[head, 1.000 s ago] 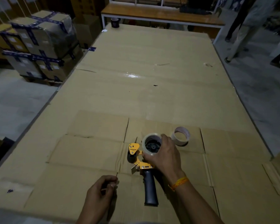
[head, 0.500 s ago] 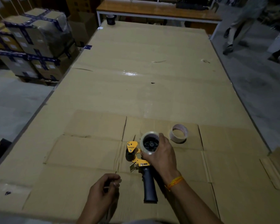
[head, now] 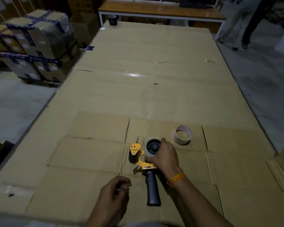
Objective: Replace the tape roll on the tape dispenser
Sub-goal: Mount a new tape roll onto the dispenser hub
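my left hand (head: 112, 192) is nearest me, curled loosely above the cardboard sheet (head: 88, 154), fingertips pinched together near the thumb. whether something thin is caught between them i cannot tell; it is too dark there. it touches neither the dispenser nor the roll.

just beyond it lies the tape dispenser (head: 144, 163) on its side, black handle (head: 152, 190) pointing back toward me, yellow frame and black roller toward the far left. my right hand (head: 162, 157) reaches over the frame from the right, wrist with its orange thread band (head: 176, 178) raised, palm down, fingers wrapped over the far rim of the clear tape roll (head: 150, 147) and thumb against its near edge. so that hand is closed on the roll, which sits on the dispenser's black hub.

i judge the step to be seating this roll fully on the hub. to do it well i should press evenly around the rim so it goes on square rather than cocked, and bring my idle left hand to the handle so the dispenser does not slide. the loose end should face the roller side, so it can be threaded next; i cannot see where that end is.

farther off, to the right, the spent tape core (head: 182, 134) lies well apart from my fingers.
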`<state>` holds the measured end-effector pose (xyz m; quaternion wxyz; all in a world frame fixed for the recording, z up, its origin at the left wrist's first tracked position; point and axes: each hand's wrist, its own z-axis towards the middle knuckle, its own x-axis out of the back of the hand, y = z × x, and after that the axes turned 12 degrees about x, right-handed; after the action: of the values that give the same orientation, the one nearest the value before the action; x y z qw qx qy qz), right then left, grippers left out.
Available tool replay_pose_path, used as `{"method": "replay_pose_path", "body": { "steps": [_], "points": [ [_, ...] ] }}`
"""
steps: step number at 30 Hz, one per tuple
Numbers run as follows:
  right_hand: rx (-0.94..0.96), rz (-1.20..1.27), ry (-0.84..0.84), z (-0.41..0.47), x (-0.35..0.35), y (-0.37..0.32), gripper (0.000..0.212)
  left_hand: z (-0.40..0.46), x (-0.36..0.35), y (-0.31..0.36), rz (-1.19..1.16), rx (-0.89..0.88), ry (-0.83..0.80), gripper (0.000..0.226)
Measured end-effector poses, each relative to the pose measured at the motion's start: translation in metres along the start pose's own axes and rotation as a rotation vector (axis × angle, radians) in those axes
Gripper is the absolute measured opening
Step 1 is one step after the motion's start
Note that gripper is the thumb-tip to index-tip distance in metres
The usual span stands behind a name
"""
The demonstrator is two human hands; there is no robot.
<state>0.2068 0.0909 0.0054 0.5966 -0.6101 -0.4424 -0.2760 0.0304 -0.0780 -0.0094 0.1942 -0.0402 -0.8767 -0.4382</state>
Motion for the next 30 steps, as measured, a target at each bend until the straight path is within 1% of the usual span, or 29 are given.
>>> {"method": "replay_pose_path", "body": {
  "steps": [4, 6, 7, 8, 9, 12, 15, 17, 19, 21, 24, 30],
  "points": [
    [0.016, -0.012, -0.043, 0.001, 0.003, -0.001, 0.105, -0.002, 0.003, 0.000, 0.003, 0.019, -0.016, 0.026],
    [0.038, 0.019, -0.092, 0.002, 0.007, -0.002, 0.122, -0.004, 0.004, 0.003, -0.005, 0.016, -0.023, 0.029],
    [0.042, 0.037, -0.110, 0.003, 0.009, -0.002, 0.133, -0.005, 0.003, 0.004, 0.002, -0.007, -0.029, 0.030],
    [0.050, 0.033, -0.113, 0.003, 0.012, -0.003, 0.139, -0.007, 0.002, 0.007, 0.018, -0.040, -0.040, 0.031],
    [0.069, 0.000, -0.106, 0.004, 0.015, -0.004, 0.139, -0.009, 0.001, 0.009, 0.044, -0.081, -0.062, 0.032],
    [0.166, -0.152, -0.090, 0.008, 0.022, -0.004, 0.120, -0.016, -0.007, 0.017, 0.142, -0.208, -0.214, 0.031],
    [0.225, -0.168, -0.132, 0.014, 0.028, -0.002, 0.111, -0.021, -0.013, 0.025, 0.255, -0.307, -0.333, 0.036],
    [0.265, -0.143, -0.173, 0.017, 0.033, 0.000, 0.113, -0.018, -0.014, 0.025, 0.344, -0.341, -0.366, 0.039],
    [0.297, -0.122, -0.215, 0.019, 0.038, 0.001, 0.119, -0.016, -0.015, 0.024, 0.439, -0.349, -0.381, 0.040],
    [0.310, -0.101, -0.264, 0.021, 0.043, 0.002, 0.126, -0.015, -0.016, 0.023, 0.477, -0.346, -0.391, 0.041],
    [0.336, -0.095, -0.317, 0.025, 0.046, 0.006, 0.129, -0.016, -0.017, 0.021, 0.452, -0.330, -0.400, 0.041],
    [0.412, -0.120, -0.411, 0.033, 0.050, 0.010, 0.129, -0.017, -0.016, 0.019, 0.427, -0.315, -0.404, 0.040]
  ]
}}
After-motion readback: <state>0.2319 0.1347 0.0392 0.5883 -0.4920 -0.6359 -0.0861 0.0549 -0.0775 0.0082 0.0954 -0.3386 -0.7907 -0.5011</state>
